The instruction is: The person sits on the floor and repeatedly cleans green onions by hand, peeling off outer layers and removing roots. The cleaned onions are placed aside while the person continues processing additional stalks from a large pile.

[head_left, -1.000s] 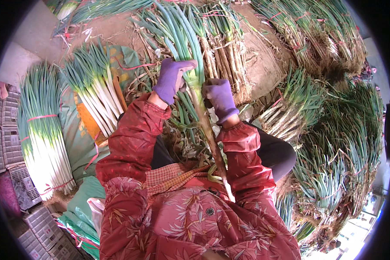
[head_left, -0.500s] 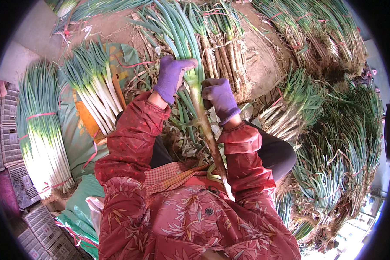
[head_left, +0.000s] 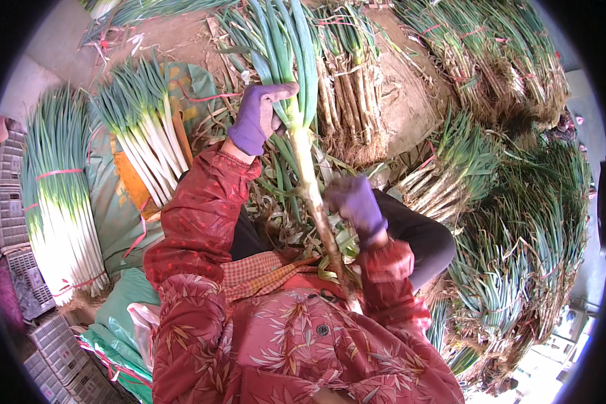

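Note:
My left hand (head_left: pixel 258 120), in a purple glove, is closed round a long green onion (head_left: pixel 310 176) just where its green leaves fan out. The stalk slants down to the right toward my lap; its upper part is pale and its lower part still wears brown, dirty skin. My right hand (head_left: pixel 357 205), gloved alike, is beside the middle of the stalk on its right. Motion smears its fingers, so whether they pinch a strip of skin cannot be made out. Loose peeled leaves and skins (head_left: pixel 284 225) lie beneath the stalk, between my legs.
To the left stand a tied bundle of cleaned onions (head_left: pixel 66 215) and a smaller pile of white-stalked ones (head_left: pixel 151 145) on an orange board. Unpeeled bundles lie ahead (head_left: pixel 353 87) and in a big heap at right (head_left: pixel 518 249). Grey plastic crates (head_left: pixel 57 347) stack at far left.
My right hand has moved down and away from the upper stalk. More pale stalk shows below the leaves. My left hand keeps its hold, shifted slightly left.

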### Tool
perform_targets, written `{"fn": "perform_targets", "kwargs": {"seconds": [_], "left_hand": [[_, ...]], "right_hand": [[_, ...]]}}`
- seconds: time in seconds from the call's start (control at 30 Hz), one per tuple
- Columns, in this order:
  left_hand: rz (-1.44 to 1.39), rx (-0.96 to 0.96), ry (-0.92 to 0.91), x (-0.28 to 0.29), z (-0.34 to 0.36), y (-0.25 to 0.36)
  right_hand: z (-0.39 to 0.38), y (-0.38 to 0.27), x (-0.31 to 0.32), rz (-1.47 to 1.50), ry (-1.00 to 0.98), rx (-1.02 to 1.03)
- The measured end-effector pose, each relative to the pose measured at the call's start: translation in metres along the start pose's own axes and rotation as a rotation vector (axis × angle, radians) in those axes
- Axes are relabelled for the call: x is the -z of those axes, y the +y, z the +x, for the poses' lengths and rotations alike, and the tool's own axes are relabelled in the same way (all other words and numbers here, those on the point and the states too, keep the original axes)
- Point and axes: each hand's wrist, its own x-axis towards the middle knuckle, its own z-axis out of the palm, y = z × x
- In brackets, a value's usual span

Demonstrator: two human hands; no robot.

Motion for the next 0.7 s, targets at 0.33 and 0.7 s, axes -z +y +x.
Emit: {"fn": "perform_targets", "kwargs": {"seconds": [0.33, 0.7], "left_hand": [[0.08, 0.014, -0.038, -0.007, -0.001, -0.007], [0.047, -0.304, -0.087, 0.009, 0.005, -0.021]], "right_hand": [[0.056, -0.005, 0.007, 0.673, 0.164, -0.714], [0.03, -0.011, -0.061, 1.149, 0.206, -0.405]]}}
